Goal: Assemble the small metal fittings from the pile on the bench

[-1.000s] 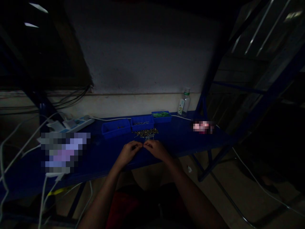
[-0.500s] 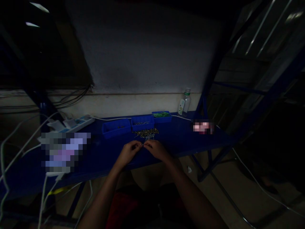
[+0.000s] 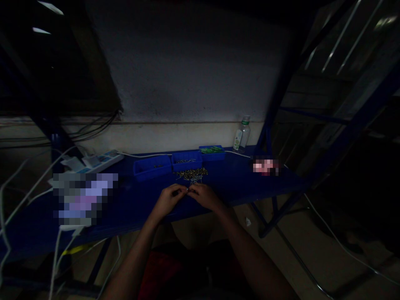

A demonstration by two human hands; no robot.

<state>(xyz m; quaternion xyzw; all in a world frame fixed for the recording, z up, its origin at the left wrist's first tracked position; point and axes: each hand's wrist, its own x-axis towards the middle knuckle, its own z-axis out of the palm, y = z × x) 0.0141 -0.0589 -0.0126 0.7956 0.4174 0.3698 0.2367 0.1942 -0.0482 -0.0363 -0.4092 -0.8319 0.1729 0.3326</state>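
My left hand (image 3: 170,198) and my right hand (image 3: 203,195) meet fingertip to fingertip over the front of the blue table (image 3: 134,204). Both are closed in a pinch around a tiny, shiny piece (image 3: 187,189), too small and dark to name. Just beyond my fingers lies a heap of small brass-coloured metal parts (image 3: 192,173). A few thin silvery pins (image 3: 196,180) lie at its near edge, close to my right hand.
Behind the heap stand a blue bin (image 3: 152,166) with a few small parts, a second bin (image 3: 186,161) with silvery pins, and a third (image 3: 212,152) with green pieces. A clear bottle (image 3: 242,135) stands back right. A power strip (image 3: 101,161) and cables are at left.
Almost nothing differs. My hands stay together in the same place, with the fingertips shifting very slightly around the tiny piece.
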